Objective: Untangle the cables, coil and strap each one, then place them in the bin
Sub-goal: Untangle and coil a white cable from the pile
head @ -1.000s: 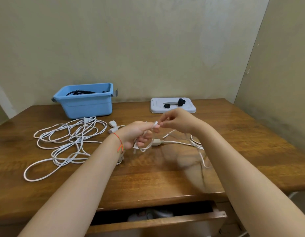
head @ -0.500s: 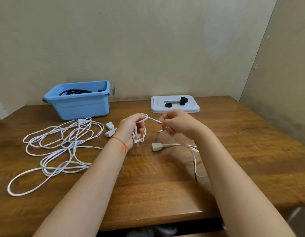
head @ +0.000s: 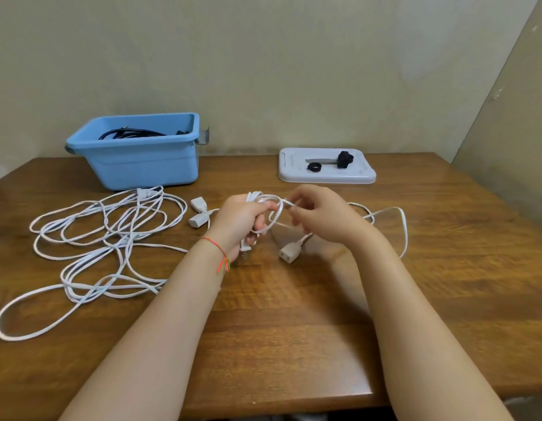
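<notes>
White cable point(head: 275, 212) at frame centre above table point(head: 294, 314): small coil gripped in left hand point(head: 243, 218), next loop pinched by right hand point(head: 319, 215). Loose tangle point(head: 105, 238) left; blue bin point(head: 139, 153) upper left.

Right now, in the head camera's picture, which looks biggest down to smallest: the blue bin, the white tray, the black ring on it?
1. Blue bin, largest.
2. White tray, clearly smaller, though flatter and seen at a slant.
3. Black ring, by far the smallest.
All three sit at about the same depth, so the order seems safe.
</notes>
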`<state>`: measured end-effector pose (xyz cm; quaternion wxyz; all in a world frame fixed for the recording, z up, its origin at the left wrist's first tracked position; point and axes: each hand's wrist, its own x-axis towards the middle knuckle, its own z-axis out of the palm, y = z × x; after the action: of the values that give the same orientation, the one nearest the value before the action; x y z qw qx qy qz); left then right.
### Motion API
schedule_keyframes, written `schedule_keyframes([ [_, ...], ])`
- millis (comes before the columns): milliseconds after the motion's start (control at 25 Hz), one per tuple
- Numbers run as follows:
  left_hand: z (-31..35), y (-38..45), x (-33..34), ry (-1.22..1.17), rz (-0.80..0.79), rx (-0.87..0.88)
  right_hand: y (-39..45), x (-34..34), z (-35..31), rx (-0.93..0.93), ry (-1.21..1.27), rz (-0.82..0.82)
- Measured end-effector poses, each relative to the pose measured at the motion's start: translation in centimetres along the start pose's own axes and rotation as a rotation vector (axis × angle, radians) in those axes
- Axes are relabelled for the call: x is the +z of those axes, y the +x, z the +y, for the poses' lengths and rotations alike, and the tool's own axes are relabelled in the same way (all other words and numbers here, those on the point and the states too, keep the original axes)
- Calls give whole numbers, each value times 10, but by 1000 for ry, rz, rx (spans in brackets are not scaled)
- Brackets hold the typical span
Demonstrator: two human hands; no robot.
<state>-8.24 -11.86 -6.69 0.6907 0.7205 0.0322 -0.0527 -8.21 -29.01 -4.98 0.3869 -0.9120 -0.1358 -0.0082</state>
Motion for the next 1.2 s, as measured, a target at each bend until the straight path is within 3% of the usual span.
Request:
schedule_keyframes([
  [160,4,-6,0,-25,88,19,-13,-25,12,118,31,10],
  [280,7,-9,-1,166,139,83,-13,-29,12,67,69,109],
  [440,6,-13,4,456,30,176,-9,-17,9,27,-208,143],
  [680,6,-17,5,595,-12,235,-10,-5,-6,-118,-368,117],
  [880,8,-24,9,655,-133,179,-8,-3,-6,-72,-353,420],
  [1120,6,-17,7,732,5,165,-9,4,-12,-176,-95,228],
  [1200,8,-18,8,616,4,142,-11,8,-15,-186,-31,182],
])
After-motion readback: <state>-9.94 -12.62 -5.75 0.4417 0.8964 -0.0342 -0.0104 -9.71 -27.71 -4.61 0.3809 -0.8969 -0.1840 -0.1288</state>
